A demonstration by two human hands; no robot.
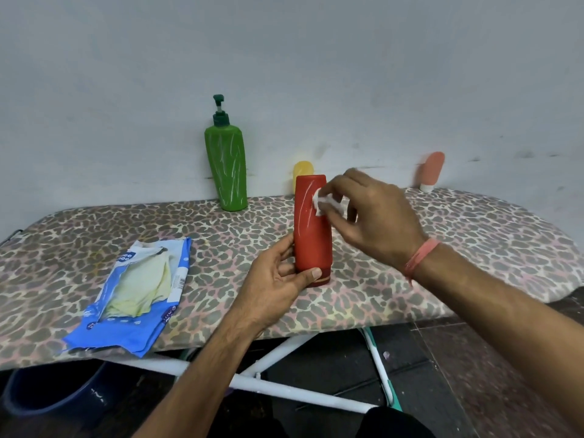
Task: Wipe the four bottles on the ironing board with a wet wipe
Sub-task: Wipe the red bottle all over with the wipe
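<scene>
Meanwhile right hand (pixel 376 213) wipes red bottle (pixel 311 226).

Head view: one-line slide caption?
Left hand steadies red bottle on ironing board; right hand rubs it with wet wipe.

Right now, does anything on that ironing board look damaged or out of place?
The blue wipes packet lies torn wide open, wipes exposed. The green pump bottle shows pale streaks. Nothing has tipped or spilled.

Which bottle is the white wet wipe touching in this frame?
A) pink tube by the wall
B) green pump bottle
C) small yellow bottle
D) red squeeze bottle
D: the right hand presses the crumpled white wet wipe against the upper side of the red squeeze bottle, whose base sits in the left hand grip.
</scene>
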